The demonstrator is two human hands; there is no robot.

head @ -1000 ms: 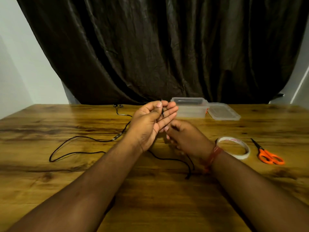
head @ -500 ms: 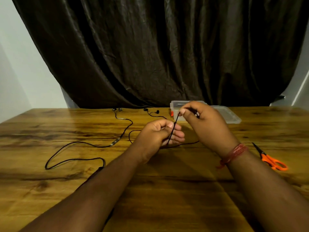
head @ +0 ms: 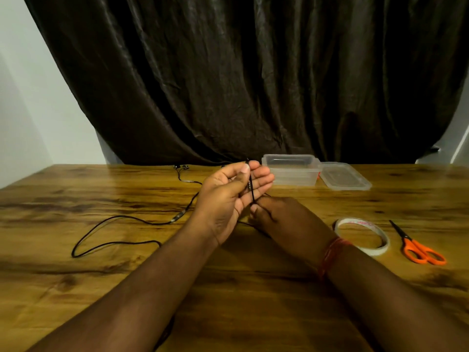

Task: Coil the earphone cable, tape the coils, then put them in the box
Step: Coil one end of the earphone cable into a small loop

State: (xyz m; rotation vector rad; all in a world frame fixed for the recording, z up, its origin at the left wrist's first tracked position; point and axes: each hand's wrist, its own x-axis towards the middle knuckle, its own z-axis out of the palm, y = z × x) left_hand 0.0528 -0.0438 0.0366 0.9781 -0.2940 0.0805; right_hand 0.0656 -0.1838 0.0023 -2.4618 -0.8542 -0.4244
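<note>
A thin black earphone cable (head: 114,243) lies in loose loops on the left of the wooden table (head: 76,199), running back to the earbuds (head: 180,166) near the curtain. My left hand (head: 228,199) is raised palm-up at the centre, its thumb pinning the plug end of the cable against the fingers. Just below it, my right hand (head: 284,219) pinches the cable and holds it taut under the left fingers. The clear plastic box (head: 291,171) stands open behind my hands.
The box's clear lid (head: 345,176) lies to its right. A roll of white tape (head: 363,236) sits by my right wrist, with orange-handled scissors (head: 418,250) further right. A dark curtain hangs behind the table's far edge.
My right hand has come down from in front of the box to below my left hand, drawing the cable with it. My left hand has risen and opened its fingers upward.
</note>
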